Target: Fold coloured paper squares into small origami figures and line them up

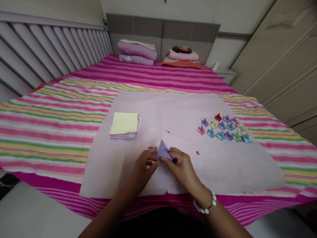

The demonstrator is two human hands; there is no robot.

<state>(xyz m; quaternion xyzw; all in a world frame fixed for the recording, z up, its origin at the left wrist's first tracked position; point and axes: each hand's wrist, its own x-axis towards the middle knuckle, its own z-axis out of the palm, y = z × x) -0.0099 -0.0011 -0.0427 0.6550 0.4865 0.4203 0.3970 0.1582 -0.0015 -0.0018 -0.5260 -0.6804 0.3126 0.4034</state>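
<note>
A folded piece of purple paper [163, 150] stands with its point up between my hands, over a large pale sheet. My right hand [182, 167] pinches its right side, the thumb lying across the front near the lower edge. My left hand [143, 167] is at the paper's left edge, thumb and fingers apart; its thumb tip comes close to the lower corner, and whether it touches I cannot tell. Small red scraps [197, 152] lie around the hands. To the left is a stack of square paper [125, 124], pale yellow on top.
Several small folded paper pieces [221, 125] in mixed colours stand in rows at the right of the pale sheet [119, 178]. Beneath it is a striped bedspread [56, 119]. Folded purple bedding [137, 49] and a pink pile [183, 55] rest by the headboard [148, 28].
</note>
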